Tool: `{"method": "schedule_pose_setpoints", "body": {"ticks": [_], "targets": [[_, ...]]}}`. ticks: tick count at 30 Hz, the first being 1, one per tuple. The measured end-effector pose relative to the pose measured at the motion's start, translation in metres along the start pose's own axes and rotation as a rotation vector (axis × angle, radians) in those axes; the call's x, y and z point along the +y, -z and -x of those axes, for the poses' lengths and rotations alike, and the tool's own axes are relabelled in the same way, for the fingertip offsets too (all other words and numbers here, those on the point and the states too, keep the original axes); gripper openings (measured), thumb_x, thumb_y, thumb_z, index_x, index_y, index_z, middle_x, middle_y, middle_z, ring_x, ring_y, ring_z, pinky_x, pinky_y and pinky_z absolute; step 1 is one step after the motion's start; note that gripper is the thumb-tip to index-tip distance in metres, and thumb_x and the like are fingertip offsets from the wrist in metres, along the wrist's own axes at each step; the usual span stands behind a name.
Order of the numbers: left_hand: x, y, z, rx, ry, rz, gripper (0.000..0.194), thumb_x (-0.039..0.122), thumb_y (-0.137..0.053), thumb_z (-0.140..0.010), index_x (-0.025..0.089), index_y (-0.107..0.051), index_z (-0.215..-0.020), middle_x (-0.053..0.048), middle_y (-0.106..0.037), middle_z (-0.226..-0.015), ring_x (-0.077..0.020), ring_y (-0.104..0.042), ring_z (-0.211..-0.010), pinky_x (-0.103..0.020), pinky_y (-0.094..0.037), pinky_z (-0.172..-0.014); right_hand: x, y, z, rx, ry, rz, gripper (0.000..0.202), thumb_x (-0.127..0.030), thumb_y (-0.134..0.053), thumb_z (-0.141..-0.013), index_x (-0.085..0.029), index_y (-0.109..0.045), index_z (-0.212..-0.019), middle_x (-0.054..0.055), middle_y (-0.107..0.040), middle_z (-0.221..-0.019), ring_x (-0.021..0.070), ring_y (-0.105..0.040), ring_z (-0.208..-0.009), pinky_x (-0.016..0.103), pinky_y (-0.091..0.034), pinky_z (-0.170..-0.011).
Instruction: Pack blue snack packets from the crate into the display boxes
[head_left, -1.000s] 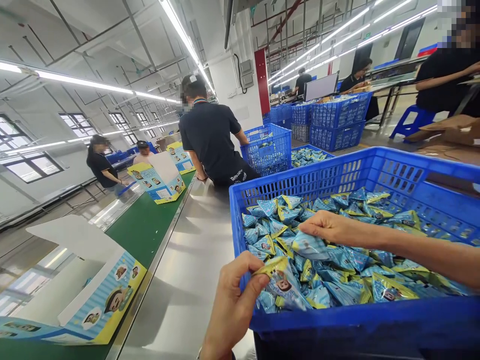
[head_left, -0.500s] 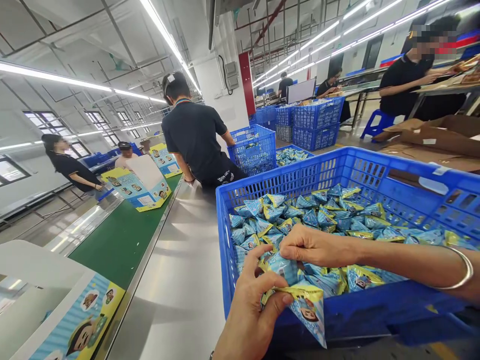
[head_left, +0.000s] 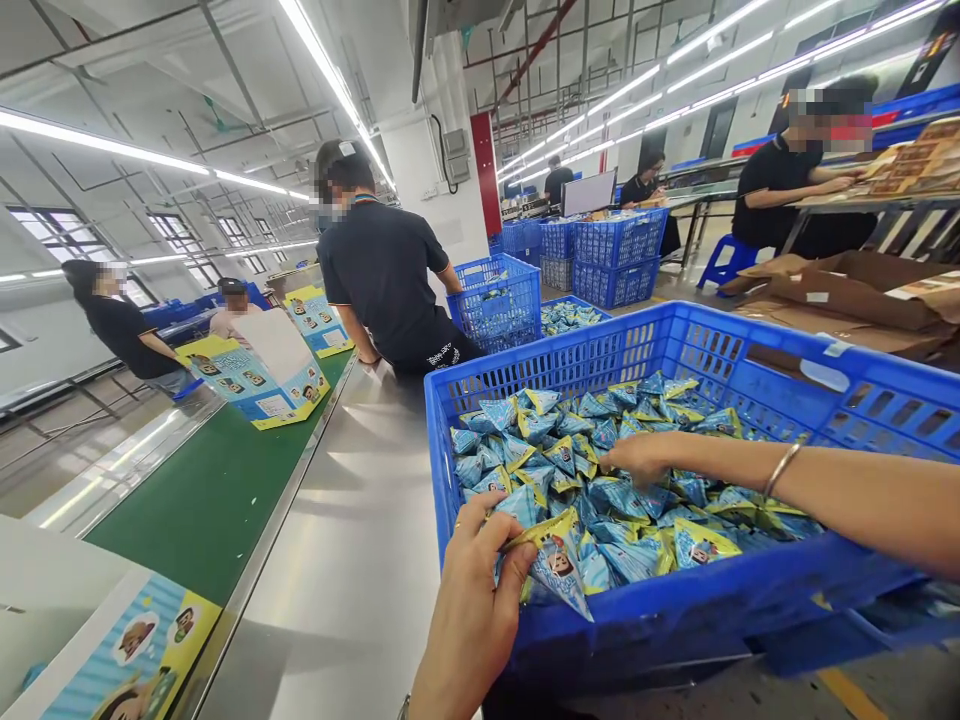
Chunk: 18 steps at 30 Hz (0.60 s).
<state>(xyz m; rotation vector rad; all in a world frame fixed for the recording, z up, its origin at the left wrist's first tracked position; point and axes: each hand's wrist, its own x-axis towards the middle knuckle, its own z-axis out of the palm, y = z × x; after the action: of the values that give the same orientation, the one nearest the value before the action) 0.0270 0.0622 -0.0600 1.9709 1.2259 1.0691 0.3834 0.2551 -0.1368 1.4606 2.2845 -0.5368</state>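
Our right hand (head_left: 637, 457) had moved deeper into the crate (head_left: 750, 600), fingers on loose packets (head_left: 637, 500); our left hand (head_left: 480, 590), nearer, pinched one packet (head_left: 559, 570) pointing down.

Two hands work here: the left hand (head_left: 472, 610) and the right hand (head_left: 637, 455). One big blue crate (head_left: 675, 610) stands in front, with too many small packets (head_left: 645, 510) to count. About five more blue crates (head_left: 499, 300) stand behind. Three printed boxes (head_left: 255, 375) lie on one green belt (head_left: 217, 490). Six other people (head_left: 386, 275) are visible.
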Motion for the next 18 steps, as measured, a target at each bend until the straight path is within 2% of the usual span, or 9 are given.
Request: {"method": "schedule_pose_setpoints", "body": {"ticks": [4, 9, 11, 13, 18], "targets": [[0.000, -0.004, -0.004, -0.020, 0.031, 0.027, 0.015, 0.025, -0.059, -0.106, 0.024, -0.065, -0.092, -0.016, -0.071, -0.136, -0.0388, -0.064, -0.142, -0.054, -0.049, -0.115, 0.005, -0.020, -0.010, -0.134, -0.135, 0.068, 0.024, -0.039, -0.083, -0.108, -0.017, -0.074, -0.112, 0.004, -0.074, -0.111, 0.0216, -0.072, -0.095, 0.040, -0.065, -0.087], [0.000, -0.004, -0.008, -0.028, 0.033, 0.055, 0.014, 0.022, -0.060, -0.105, 0.024, -0.064, -0.092, -0.015, -0.070, -0.135, -0.0381, -0.065, -0.140, -0.054, -0.048, -0.116, 0.014, -0.027, -0.011, -0.288, -0.265, 0.034, 0.018, -0.031, -0.084, -0.109, -0.018, -0.074, -0.117, 0.000, -0.073, -0.100, 0.0160, -0.070, -0.077, 0.030, -0.065, -0.068], [0.000, -0.006, -0.009, -0.026, 0.031, 0.067, 0.014, 0.021, -0.060, -0.104, 0.024, -0.063, -0.091, -0.015, -0.070, -0.135, -0.0377, -0.065, -0.139, -0.053, -0.048, -0.117, 0.020, -0.019, -0.011, -0.296, -0.282, 0.016, 0.020, -0.031, -0.083, -0.109, -0.016, -0.073, -0.117, -0.001, -0.072, -0.095, 0.0144, -0.069, -0.071, 0.028, -0.064, -0.064], [0.000, -0.007, -0.010, -0.025, 0.028, 0.072, 0.014, 0.019, -0.061, -0.103, 0.024, -0.063, -0.090, -0.015, -0.070, -0.135, -0.0372, -0.065, -0.140, -0.052, -0.048, -0.118, 0.024, -0.004, -0.012, -0.252, -0.257, 0.000, 0.021, -0.034, -0.082, -0.110, -0.016, -0.073, -0.115, -0.002, -0.071, -0.092, 0.0134, -0.067, -0.068, 0.027, -0.062, -0.063], [0.001, -0.009, -0.009, -0.034, 0.009, 0.060, 0.016, 0.017, -0.061, -0.103, 0.024, -0.062, -0.088, -0.013, -0.072, -0.130, -0.0347, -0.067, -0.136, -0.047, -0.052, -0.115, 0.018, 0.033, -0.001, -0.107, -0.059, -0.093, 0.030, -0.046, -0.077, -0.112, -0.017, -0.070, -0.108, -0.004, -0.066, -0.083, 0.0126, -0.060, -0.061, 0.026, -0.057, -0.059]]}}
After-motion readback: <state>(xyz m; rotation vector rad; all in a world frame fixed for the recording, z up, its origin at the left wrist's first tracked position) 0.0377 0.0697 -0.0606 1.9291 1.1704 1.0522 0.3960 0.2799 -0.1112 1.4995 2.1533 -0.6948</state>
